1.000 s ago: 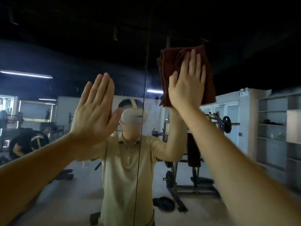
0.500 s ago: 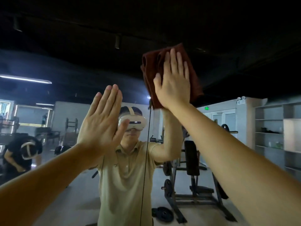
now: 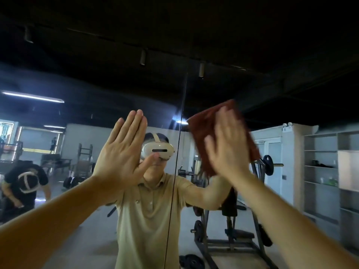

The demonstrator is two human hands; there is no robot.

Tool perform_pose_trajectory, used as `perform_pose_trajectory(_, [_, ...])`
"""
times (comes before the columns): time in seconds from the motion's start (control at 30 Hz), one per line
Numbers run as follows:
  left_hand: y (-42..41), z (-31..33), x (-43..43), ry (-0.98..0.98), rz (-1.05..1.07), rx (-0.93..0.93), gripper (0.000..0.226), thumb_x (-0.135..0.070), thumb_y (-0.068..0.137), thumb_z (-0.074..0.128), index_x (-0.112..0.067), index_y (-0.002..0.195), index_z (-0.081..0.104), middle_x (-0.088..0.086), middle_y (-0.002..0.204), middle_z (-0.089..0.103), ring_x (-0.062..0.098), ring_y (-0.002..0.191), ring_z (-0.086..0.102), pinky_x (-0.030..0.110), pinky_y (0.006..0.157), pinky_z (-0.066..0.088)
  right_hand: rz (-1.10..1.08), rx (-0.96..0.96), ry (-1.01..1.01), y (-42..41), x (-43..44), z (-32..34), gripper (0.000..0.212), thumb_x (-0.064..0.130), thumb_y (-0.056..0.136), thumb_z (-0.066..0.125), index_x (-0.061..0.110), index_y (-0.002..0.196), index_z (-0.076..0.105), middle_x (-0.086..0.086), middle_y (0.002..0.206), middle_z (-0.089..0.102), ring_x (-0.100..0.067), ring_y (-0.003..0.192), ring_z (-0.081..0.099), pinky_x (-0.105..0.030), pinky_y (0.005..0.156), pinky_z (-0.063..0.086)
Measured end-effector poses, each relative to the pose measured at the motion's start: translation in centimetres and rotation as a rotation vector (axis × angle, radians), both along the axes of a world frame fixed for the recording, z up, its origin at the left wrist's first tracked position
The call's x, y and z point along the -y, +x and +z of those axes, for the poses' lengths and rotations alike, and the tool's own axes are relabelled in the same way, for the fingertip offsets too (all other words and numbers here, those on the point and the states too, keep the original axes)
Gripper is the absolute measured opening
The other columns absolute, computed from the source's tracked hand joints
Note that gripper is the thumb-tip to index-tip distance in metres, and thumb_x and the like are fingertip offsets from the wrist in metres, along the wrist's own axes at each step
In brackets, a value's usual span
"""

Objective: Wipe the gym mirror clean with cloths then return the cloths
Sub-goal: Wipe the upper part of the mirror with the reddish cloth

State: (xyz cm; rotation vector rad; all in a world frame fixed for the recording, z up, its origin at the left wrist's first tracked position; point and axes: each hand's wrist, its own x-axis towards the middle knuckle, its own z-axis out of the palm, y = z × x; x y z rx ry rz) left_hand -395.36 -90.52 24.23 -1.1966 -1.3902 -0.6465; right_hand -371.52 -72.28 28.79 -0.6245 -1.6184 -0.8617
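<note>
The gym mirror (image 3: pixel 291 90) fills the view, with a thin vertical seam (image 3: pixel 177 156) between two panels. My right hand (image 3: pixel 226 144) presses a folded dark red cloth (image 3: pixel 202 136) flat against the glass just right of the seam, fingers straight and blurred by motion. To the left of the seam, at about head height, my left hand (image 3: pixel 122 152) rests flat on the mirror, fingers straight and together, holding nothing. My own reflection in a beige shirt shows behind both hands.
The mirror reflects a weight rack with plates (image 3: pixel 233 220) at lower right, grey shelving (image 3: pixel 326 167) at far right, and a crouching person in a black shirt (image 3: pixel 25 183) at far left. A loose plate (image 3: pixel 192 261) lies on the reflected floor.
My right hand has swept the cloth down and rightward across the seam, from high on the glass to head height. The left hand has stayed flat on the mirror.
</note>
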Motion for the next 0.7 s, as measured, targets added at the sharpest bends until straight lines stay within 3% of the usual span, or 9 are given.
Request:
perform_pose_trajectory(0.1, [-0.2, -0.1, -0.4, 0.014, 0.028, -0.009, 0.09, -0.068, 0.106, 0.02, -0.003, 0.166, 0.001, 0.013, 0.175, -0.007, 0.025, 0.163, -0.008, 0.049, 0.132, 0.005, 0.027, -0.456, -0.276, 3.4, -1.6, 4.9, 0.074, 0.049, 0.107, 0.018, 0.001, 0.163, 0.021, -0.018, 0.172, 0.016, -0.033, 0.16, 0.015, -0.054, 0.128, 0.016])
perform_pose_trajectory(0.2, [-0.3, 0.0, -0.7, 0.022, 0.048, -0.01, 0.092, -0.069, 0.105, 0.02, -0.002, 0.166, 0.001, 0.014, 0.175, -0.007, 0.026, 0.163, -0.008, 0.049, 0.132, 0.004, 0.063, -0.587, -0.292, -1.0, 1.6, 4.3, 0.073, 0.043, 0.104, 0.021, -0.005, 0.158, 0.03, -0.024, 0.169, 0.021, -0.038, 0.158, 0.02, -0.056, 0.127, 0.018])
perform_pose_trajectory(0.27, [-0.4, -0.1, -0.8, 0.03, 0.04, -0.02, 0.091, -0.068, 0.106, 0.021, -0.003, 0.166, 0.0, 0.013, 0.176, -0.008, 0.025, 0.163, -0.007, 0.048, 0.131, 0.002, 0.1, -0.442, -0.157, -5.6, 4.2, 1.3, 0.071, 0.042, 0.105, 0.029, -0.003, 0.159, 0.027, -0.024, 0.169, 0.021, -0.037, 0.158, 0.019, -0.054, 0.129, 0.015])
perform_pose_trajectory(0.33, [-0.5, -0.1, -0.7, 0.029, 0.013, -0.021, 0.086, -0.065, 0.108, 0.019, -0.005, 0.167, 0.0, 0.011, 0.176, -0.007, 0.024, 0.163, -0.005, 0.047, 0.131, 0.002, 0.141, -0.168, -0.046, -8.3, 6.0, -2.8, 0.072, 0.046, 0.108, 0.028, 0.003, 0.164, 0.015, -0.02, 0.172, 0.01, -0.033, 0.161, 0.006, -0.05, 0.131, 0.006])
perform_pose_trajectory(0.4, [-0.6, -0.1, -0.4, 0.02, -0.035, -0.012, 0.083, -0.064, 0.108, 0.016, -0.006, 0.167, 0.003, 0.01, 0.176, -0.004, 0.024, 0.163, -0.003, 0.046, 0.13, 0.003, 0.147, 0.147, 0.039, -7.8, 6.3, -6.6, 0.073, 0.05, 0.11, 0.024, 0.007, 0.166, 0.009, -0.016, 0.174, 0.001, -0.029, 0.162, -0.002, -0.048, 0.131, 0.0])
perform_pose_trajectory(0.47, [-0.4, -0.1, -0.3, 0.008, -0.057, -0.002, 0.084, -0.065, 0.108, 0.016, -0.007, 0.167, 0.003, 0.008, 0.176, -0.004, 0.023, 0.163, -0.003, 0.046, 0.13, 0.003, 0.103, 0.335, 0.115, -5.1, 4.7, -8.7, 0.074, 0.051, 0.11, 0.027, 0.006, 0.166, 0.009, -0.014, 0.174, 0.001, -0.027, 0.162, -0.003, -0.045, 0.131, -0.003])
perform_pose_trajectory(0.57, [-0.1, 0.0, -0.3, -0.005, -0.023, 0.003, 0.088, -0.068, 0.107, 0.018, -0.007, 0.167, 0.0, 0.008, 0.176, -0.008, 0.023, 0.163, -0.007, 0.046, 0.131, 0.0, 0.042, 0.288, 0.084, -2.3, 3.3, -6.1, 0.072, 0.049, 0.11, 0.024, 0.005, 0.165, 0.01, -0.015, 0.174, 0.002, -0.027, 0.162, -0.002, -0.044, 0.132, -0.001])
perform_pose_trajectory(0.7, [-0.7, 0.4, 0.2, -0.046, 0.004, -0.008, 0.089, -0.071, 0.106, 0.021, -0.011, 0.167, -0.005, 0.005, 0.176, -0.012, 0.019, 0.162, -0.01, 0.041, 0.13, -0.001, 0.072, 0.048, -0.042, -5.6, 6.0, 4.5, 0.073, 0.046, 0.107, 0.024, 0.003, 0.164, 0.012, -0.02, 0.172, 0.007, -0.032, 0.161, 0.005, -0.047, 0.131, 0.005])
